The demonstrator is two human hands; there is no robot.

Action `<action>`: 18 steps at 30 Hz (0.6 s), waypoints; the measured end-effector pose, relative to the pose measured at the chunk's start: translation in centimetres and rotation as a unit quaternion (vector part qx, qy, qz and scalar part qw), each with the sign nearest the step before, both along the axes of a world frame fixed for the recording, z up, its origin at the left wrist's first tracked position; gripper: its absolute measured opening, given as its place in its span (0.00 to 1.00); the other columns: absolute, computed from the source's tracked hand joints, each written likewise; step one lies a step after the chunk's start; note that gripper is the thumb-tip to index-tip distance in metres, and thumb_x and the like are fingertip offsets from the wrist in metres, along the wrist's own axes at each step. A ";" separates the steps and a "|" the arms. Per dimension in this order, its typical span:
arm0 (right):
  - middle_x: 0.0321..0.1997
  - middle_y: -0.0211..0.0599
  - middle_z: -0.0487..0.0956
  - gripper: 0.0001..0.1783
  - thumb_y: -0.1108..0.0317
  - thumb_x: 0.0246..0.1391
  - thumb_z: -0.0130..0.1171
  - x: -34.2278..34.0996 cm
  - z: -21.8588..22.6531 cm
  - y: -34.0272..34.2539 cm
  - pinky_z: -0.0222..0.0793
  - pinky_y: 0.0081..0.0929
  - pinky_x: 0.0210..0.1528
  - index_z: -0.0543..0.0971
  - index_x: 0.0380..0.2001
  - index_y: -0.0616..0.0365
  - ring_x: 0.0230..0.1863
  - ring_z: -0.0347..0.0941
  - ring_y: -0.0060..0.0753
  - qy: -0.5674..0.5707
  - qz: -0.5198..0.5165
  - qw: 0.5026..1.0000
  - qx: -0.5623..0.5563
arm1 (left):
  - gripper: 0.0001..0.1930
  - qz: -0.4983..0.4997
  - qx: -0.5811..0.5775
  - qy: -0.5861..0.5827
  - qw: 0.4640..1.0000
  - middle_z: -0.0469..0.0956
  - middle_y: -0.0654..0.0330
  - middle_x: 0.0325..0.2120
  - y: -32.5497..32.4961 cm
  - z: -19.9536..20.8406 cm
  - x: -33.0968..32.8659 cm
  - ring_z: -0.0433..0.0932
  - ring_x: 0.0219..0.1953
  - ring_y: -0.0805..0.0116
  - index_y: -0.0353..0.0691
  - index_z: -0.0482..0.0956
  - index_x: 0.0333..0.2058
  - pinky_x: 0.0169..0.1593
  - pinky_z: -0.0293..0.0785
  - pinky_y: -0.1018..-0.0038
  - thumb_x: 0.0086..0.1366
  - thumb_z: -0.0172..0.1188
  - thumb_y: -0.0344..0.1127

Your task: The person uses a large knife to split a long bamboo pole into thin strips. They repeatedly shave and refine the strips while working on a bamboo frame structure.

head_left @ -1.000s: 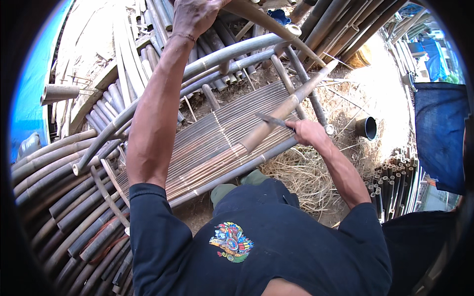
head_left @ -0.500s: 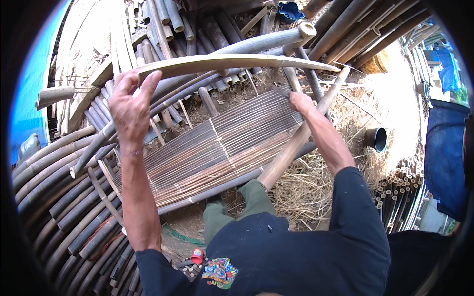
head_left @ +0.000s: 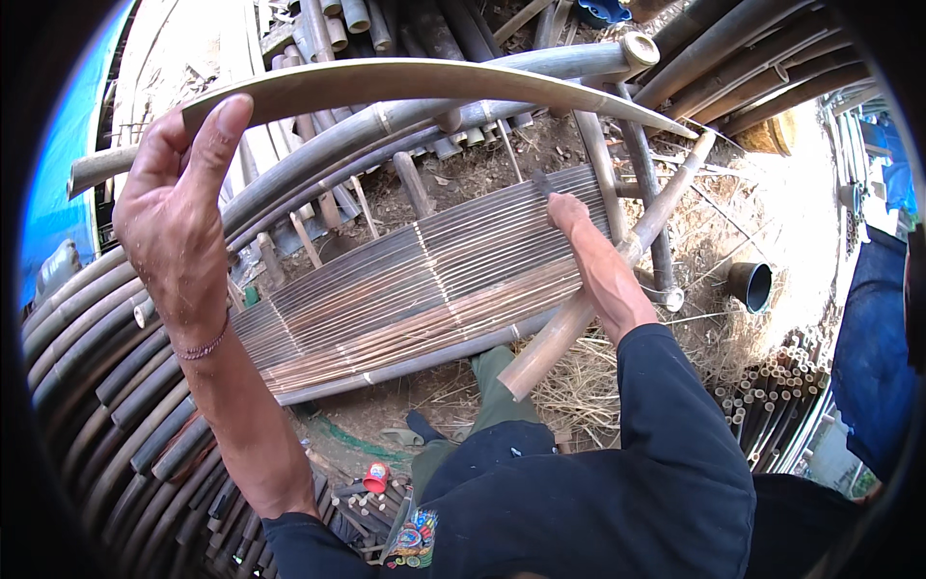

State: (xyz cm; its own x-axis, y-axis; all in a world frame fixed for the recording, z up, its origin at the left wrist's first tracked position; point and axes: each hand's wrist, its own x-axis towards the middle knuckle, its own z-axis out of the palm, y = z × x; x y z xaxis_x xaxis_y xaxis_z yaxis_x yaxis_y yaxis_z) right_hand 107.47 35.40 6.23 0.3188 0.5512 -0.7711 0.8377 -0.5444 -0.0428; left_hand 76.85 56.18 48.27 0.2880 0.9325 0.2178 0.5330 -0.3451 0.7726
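My left hand (head_left: 178, 217) is raised at the upper left, thumb and fingers shut on one end of a long curved split bamboo strip (head_left: 434, 77) that arcs across the top towards the right. My right hand (head_left: 598, 261) reaches onto the right end of a woven bamboo slat mat (head_left: 386, 299), fingers together. A small dark tool tip (head_left: 542, 181) pokes out past those fingertips; the rest of it is hidden. The mat lies tilted on a frame of bamboo poles, and one thick pole (head_left: 555, 343) runs under my right wrist.
Stacked bamboo poles (head_left: 87, 386) fill the left and top. A blue tarp (head_left: 58, 193) hangs at far left. Straw (head_left: 588, 396), a black pot (head_left: 750, 285) and a bundle of thin cane ends (head_left: 772, 405) lie at right. A small red cap (head_left: 374, 476) sits near my knees.
My left hand has come down and to the left, carrying the curved strip over the mat. My right hand has slid up onto the mat's right end.
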 end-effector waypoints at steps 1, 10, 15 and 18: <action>0.40 0.49 0.82 0.14 0.67 0.60 0.45 0.0 -0.8 -0.8 0.75 0.45 0.47 0.79 0.41 0.57 0.45 0.79 0.50 -0.011 -0.004 0.998 0.055 | 0.14 0.007 -0.002 0.015 1.000 0.80 0.61 0.37 0.1 0.2 0.0 0.76 0.41 0.77 0.35 0.81 0.43 0.49 0.68 0.81 0.62 0.66 0.37; 0.42 0.58 0.79 0.14 0.70 0.58 0.45 1.4 -2.4 -3.3 0.72 0.51 0.48 0.73 0.45 0.56 0.46 0.76 0.59 0.037 0.041 0.994 0.096 | 0.17 -0.055 0.032 -0.015 0.998 0.76 0.60 0.27 -3.1 -0.9 -0.6 0.74 0.30 0.69 0.35 0.81 0.27 0.30 0.71 0.70 0.57 0.68 0.46; 0.45 0.58 0.79 0.19 0.60 0.64 0.41 -0.2 5.2 -4.8 0.72 0.51 0.50 0.74 0.51 0.54 0.49 0.76 0.60 -0.062 0.072 0.994 0.057 | 0.13 0.015 0.116 -0.001 0.993 0.77 0.59 0.32 -11.9 -4.4 -3.3 0.74 0.36 0.67 0.38 0.81 0.27 0.39 0.72 0.70 0.53 0.71 0.41; 0.46 0.59 0.76 0.21 0.58 0.63 0.43 0.2 10.2 -7.9 0.72 0.50 0.50 0.70 0.56 0.54 0.48 0.76 0.60 -0.053 0.056 0.997 0.024 | 0.12 0.031 0.047 0.008 0.998 0.78 0.62 0.36 -15.7 -4.8 -5.6 0.74 0.40 0.67 0.38 0.83 0.30 0.43 0.72 0.71 0.52 0.72 0.39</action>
State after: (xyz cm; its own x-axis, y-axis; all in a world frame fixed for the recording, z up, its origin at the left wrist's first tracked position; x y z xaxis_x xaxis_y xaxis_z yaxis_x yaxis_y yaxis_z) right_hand 107.66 27.50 16.43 0.3317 0.6224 -0.7089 0.8941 -0.4472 0.0257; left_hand 71.23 40.47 43.50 0.2353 0.9239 0.3018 0.5670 -0.3827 0.7294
